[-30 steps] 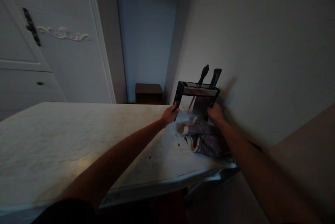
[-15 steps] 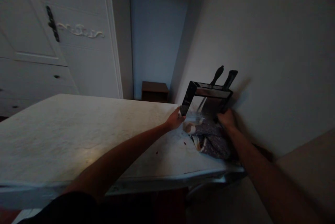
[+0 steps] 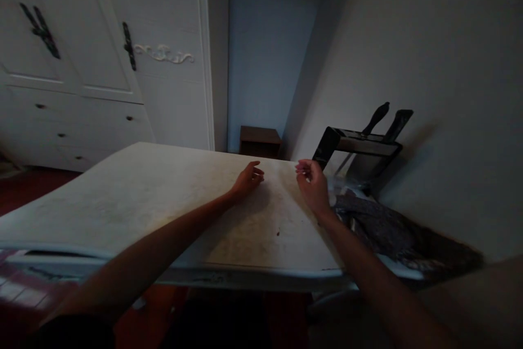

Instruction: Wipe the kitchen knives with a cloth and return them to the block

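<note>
Over the far part of the white tabletop point(image 3: 183, 185), my left hand point(image 3: 247, 181) holds nothing, its fingers loosely bent and apart. My right hand point(image 3: 314, 185) is also free, fingers curled with a gap to the thumb. It is just left of a black-framed knife stand point(image 3: 327, 147), and covers part of it. Two dark handles, a slim one point(image 3: 376, 117) and a broad one point(image 3: 398, 124), stick up from the stand's top. In front of the stand lies a crumpled dark cloth point(image 3: 379, 226), partly behind my right forearm.
A wall point(image 3: 429, 55) rises along the right side, close behind the stand. White cabinets point(image 3: 171, 104) with dark handles stand at the back left. A low brown shelf unit point(image 3: 260, 135) sits beyond the table's far edge. A small dark crumb point(image 3: 278, 233) lies on the tabletop.
Both hands have let go of the knife stand and moved left of it, over the tabletop. The stand now rests by the wall behind the cloth. The view has turned left.
</note>
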Demonstrator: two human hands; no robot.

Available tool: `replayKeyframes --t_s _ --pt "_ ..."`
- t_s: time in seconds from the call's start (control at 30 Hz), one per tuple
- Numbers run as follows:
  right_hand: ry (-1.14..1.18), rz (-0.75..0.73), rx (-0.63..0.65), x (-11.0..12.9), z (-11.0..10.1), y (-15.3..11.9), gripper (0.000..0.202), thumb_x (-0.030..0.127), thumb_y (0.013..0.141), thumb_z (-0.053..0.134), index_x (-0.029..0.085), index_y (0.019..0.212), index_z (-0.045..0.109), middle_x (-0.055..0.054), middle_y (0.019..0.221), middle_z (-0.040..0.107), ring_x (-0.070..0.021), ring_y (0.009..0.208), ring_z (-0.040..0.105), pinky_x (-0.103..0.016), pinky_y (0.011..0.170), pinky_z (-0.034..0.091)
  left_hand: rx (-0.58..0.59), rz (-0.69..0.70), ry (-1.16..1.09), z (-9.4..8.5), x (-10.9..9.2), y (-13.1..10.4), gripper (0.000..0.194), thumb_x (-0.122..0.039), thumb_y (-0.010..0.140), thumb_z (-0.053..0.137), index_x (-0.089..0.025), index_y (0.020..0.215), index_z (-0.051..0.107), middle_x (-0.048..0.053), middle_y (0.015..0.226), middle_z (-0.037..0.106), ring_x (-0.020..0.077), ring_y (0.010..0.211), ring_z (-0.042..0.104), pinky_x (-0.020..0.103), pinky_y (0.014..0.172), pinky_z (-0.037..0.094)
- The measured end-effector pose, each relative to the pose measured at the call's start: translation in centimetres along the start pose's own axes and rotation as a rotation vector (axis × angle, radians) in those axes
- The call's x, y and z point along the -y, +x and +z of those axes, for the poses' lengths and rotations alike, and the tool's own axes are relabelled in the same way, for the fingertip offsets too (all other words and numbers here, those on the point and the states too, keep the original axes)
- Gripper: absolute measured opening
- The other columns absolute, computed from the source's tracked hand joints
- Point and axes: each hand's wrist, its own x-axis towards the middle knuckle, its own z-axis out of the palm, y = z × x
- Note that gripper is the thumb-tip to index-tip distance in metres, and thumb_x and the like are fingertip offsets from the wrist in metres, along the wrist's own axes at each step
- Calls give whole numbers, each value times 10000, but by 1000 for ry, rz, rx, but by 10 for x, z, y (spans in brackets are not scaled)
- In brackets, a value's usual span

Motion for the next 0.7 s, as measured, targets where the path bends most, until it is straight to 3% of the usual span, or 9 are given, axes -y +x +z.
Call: replayKeyframes --t_s 0.2,0.33,0.5,0.7 --pt "172 206 317 -7 83 -19 220 211 719 510 196 928 576 -54 897 677 -176 819 638 -340 786 505 -41 -59 25 -67 -2 -27 300 -158 781 537 -126 1078 561 61 884 661 114 710 649 239 660 521" --pt "232 294 475 -11 119 -22 221 259 709 565 192 918 592 -41 855 685 -172 793 647 -331 759 511 -43 -96 28 -94 -5 -37 201 -166 766 557 -121 951 623 61 835 680 120 684 651 242 659 524" --pt "197 315 509 -7 134 -19 202 312 726 587 182 876 624 -22 789 674 -157 716 631 -304 713 489 5 -81 91 -100 -7 -38 225 -121 758 491 -123 912 656 43 772 684 111 628 630 226 614 500" --pt "124 279 558 -2 124 -22 240 356 754 617 178 912 645 -32 821 678 -167 741 620 -300 702 465 137 37 219 -97 -8 -39 243 -130 766 505 -119 921 691 48 762 695 134 694 632 236 671 484"
